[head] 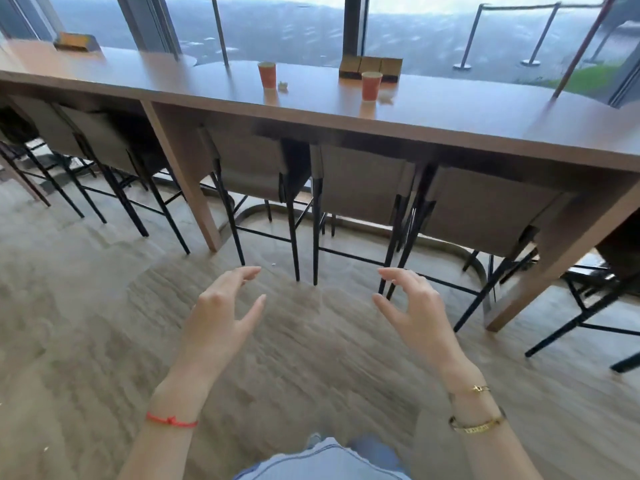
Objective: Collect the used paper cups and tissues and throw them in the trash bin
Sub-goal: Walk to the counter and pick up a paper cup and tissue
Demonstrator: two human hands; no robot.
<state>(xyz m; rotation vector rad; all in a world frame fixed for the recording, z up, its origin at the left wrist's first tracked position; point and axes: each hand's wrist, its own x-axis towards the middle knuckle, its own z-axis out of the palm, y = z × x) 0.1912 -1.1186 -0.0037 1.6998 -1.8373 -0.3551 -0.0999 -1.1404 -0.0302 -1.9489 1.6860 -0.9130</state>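
Observation:
Two orange paper cups stand upright on a long wooden counter [450,112] by the window: one cup [267,74] toward the middle, the other cup [371,85] to its right. A small crumpled tissue [283,86] lies just right of the first cup, and another tissue [386,99] lies beside the second. My left hand [221,313] and my right hand [415,310] hover over the floor well short of the counter, fingers spread and relaxed, holding nothing. No trash bin is in view.
Several tall stools [360,188] with black legs are tucked under the counter between me and the cups. Small brown boxes [370,66] sit behind the right cup, and a yellowish box [76,41] sits far left. Wood-look floor [311,358] lies under my hands.

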